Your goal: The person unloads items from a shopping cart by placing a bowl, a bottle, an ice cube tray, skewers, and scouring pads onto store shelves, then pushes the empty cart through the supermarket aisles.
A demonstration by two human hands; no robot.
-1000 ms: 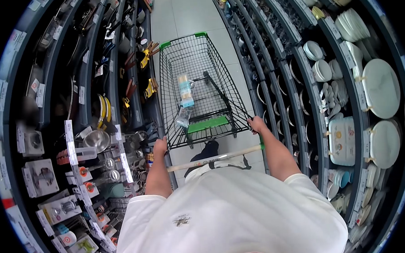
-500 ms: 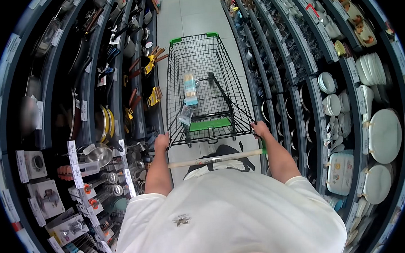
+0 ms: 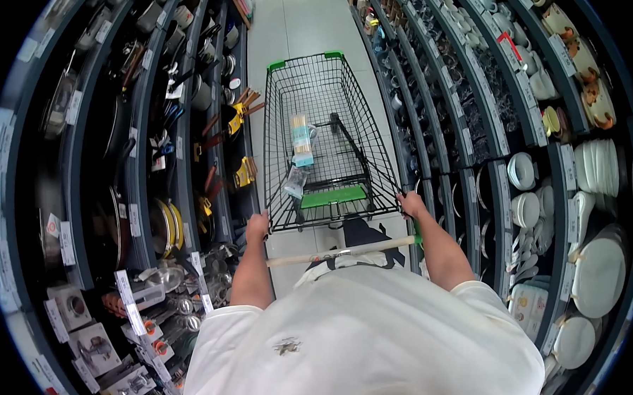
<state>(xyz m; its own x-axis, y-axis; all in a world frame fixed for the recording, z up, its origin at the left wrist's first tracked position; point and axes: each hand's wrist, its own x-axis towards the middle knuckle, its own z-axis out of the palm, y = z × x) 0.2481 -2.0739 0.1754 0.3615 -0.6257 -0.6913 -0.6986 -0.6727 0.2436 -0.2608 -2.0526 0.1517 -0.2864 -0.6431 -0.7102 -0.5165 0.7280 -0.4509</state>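
A black wire shopping cart (image 3: 329, 154) with green corners stands in front of me. My left hand (image 3: 258, 225) is closed on its near left corner, and my right hand (image 3: 411, 204) grips the near right corner. Inside the basket, toward the left, lie a pack of sticks with a light blue label (image 3: 302, 139) and a small clear plastic bag (image 3: 295, 181). A green panel (image 3: 333, 196) shows near the basket's close end. Between my forearms and close to my shirt runs a pale handlebar (image 3: 347, 251), which neither hand touches.
Shelves on the left hold pans, yellow-sleeved utensils (image 3: 242, 171) and packaged kitchen tools (image 3: 96, 350). On the right, shelves hold glasses, bowls (image 3: 521, 171) and white plates (image 3: 599, 273). The tiled aisle floor (image 3: 302, 21) runs ahead between them.
The shelves on both sides have slid back toward me as the cart and I moved forward along the aisle. Both hands keep their hold on the cart.
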